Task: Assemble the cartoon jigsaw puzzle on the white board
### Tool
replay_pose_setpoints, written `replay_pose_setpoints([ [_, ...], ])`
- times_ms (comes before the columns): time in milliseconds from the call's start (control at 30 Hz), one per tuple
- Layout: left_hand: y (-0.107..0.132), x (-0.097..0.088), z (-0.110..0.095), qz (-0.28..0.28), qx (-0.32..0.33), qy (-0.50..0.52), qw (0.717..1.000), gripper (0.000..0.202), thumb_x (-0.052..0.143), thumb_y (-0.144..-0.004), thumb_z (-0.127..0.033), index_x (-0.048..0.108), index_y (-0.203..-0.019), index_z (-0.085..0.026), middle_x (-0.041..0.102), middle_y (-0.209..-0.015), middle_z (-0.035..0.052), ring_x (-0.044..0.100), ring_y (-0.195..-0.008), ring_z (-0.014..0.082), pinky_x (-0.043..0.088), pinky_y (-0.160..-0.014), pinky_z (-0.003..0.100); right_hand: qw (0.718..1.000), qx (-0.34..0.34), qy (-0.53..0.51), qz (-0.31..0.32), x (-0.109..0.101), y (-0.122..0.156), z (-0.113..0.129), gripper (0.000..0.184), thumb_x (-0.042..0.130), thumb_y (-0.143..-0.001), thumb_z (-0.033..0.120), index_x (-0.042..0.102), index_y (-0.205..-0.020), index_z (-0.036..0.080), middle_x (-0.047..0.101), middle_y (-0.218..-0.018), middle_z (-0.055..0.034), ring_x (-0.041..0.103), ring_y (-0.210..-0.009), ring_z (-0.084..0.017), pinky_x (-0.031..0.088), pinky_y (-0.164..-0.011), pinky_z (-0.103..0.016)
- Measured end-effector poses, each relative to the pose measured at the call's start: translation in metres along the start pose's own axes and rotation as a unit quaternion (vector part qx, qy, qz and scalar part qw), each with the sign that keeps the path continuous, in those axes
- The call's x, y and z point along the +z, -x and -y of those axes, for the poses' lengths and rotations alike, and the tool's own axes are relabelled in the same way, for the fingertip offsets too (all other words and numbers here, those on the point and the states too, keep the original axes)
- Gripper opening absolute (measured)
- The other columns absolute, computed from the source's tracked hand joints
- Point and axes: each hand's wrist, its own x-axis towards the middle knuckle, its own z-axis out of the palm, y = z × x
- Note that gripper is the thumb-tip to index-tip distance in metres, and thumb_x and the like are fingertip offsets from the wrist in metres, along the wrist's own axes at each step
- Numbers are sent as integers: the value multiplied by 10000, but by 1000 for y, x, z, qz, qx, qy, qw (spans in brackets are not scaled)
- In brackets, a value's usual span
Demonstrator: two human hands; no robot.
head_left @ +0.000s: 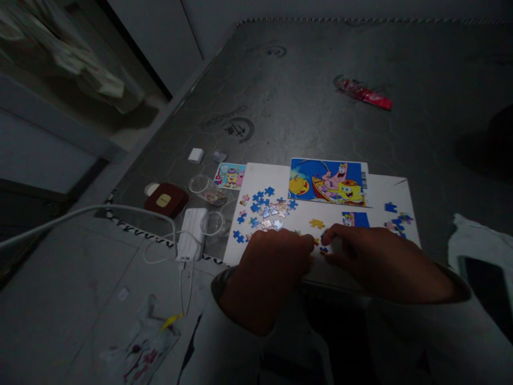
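Observation:
A white board (372, 192) lies on a dark mat with loose jigsaw pieces (264, 208) scattered over its left part. A cartoon picture card (326, 182) rests at the board's far edge. My left hand (268, 267) and my right hand (372, 256) meet at the board's near edge, fingertips pinched together over a few small blue and yellow pieces (320, 247). A single yellow piece (316, 223) lies just beyond them. A small joined blue section (356, 219) sits to the right of it. What exactly each hand grips is hidden by the fingers.
More blue pieces (396, 219) lie at the board's right. Left of the board are a small picture card (230, 175), clear plastic cups (202, 184), a dark red box (166, 199), a white charger with cables (192, 230). A red wrapper (364, 93) lies far back.

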Motion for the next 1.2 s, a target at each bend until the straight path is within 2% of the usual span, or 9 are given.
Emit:
replay_pose_setpoints([
  [100, -1, 1, 0, -1, 0, 3, 1000, 102, 619, -926, -249, 698, -991, -257, 751, -875, 18, 709, -792, 234, 454, -649, 324, 1000, 10, -1, 16, -1, -1, 1, 257, 691, -825, 304, 701, -1081, 327, 765, -805, 16, 697, -686, -201, 429, -556, -293],
  [200, -1, 2, 1, -3, -3, 18, 1000, 102, 642, -915, -268, 701, -998, -277, 754, -897, 5, 709, -817, 239, 454, -658, 329, 1000, 6, 3, 5, 0, -1, 2, 250, 682, -831, 304, 703, -1077, 337, 773, -846, 13, 713, -739, -215, 455, -591, -308],
  [333, -1, 4, 2, 2, -3, -12, 1000, 134, 566, -934, -206, 693, -908, -243, 736, -820, 16, 698, -732, 223, 420, -606, 317, 1000, 4, 4, 9, 1, 0, 2, 237, 658, -851, 306, 710, -1078, 348, 786, -896, 5, 730, -796, -238, 471, -626, -328],
  [433, 0, 4, 2, -8, -5, -27, 1000, 172, 518, -951, -189, 671, -889, -235, 714, -770, 20, 686, -697, 217, 395, -580, 310, 1000, 1, 7, 5, 1, 0, 0, 234, 656, -847, 304, 718, -1070, 342, 788, -889, -3, 728, -778, -234, 454, -601, -317],
  [567, 3, 2, 3, -26, -20, -36, 999, 127, 563, -935, -210, 676, -928, -269, 724, -787, 8, 695, -716, 238, 381, -575, 318, 1000, -1, 15, -9, -1, 1, 2, 220, 642, -854, 339, 712, -1062, 347, 784, -871, 4, 714, -744, -221, 405, -560, -300],
  [700, 4, 0, 4, -20, -40, -39, 998, 97, 598, -927, -255, 692, -926, -278, 739, -804, 13, 708, -737, 262, 377, -570, 331, 998, 54, 45, 0, -5, 1, 17, 217, 559, -907, 460, 680, -1022, 321, 770, -829, -14, 699, -705, -240, 335, -521, -309],
  [867, 3, 0, 4, -29, -38, -47, 998, 56, 664, -893, -306, 680, -937, -275, 734, -789, 20, 704, -729, 269, 366, -558, 332, 996, 68, 60, 6, -3, -5, 34, 219, 535, -914, 467, 628, -1016, 297, 763, -864, -38, 707, -720, -258, 304, -516, -312],
  [1033, 2, 2, 5, -25, -37, -34, 998, 57, 661, -893, -285, 686, -943, -293, 736, -813, 11, 697, -746, 264, 376, -578, 331, 996, 65, 68, 10, 0, -6, 35, 214, 550, -911, 398, 620, -1084, 294, 768, -894, -57, 717, -755, -259, 321, -535, -313],
  [1200, 2, 3, 7, -24, -52, -34, 998, 77, 655, -897, -292, 703, -953, -314, 729, -807, 10, 696, -745, 263, 368, -577, 333, 992, 102, 72, 20, -5, -4, 31, 268, 563, -898, 433, 637, -1138, 337, 778, -981, -38, 721, -824, -275, 348, -563, -324],
])
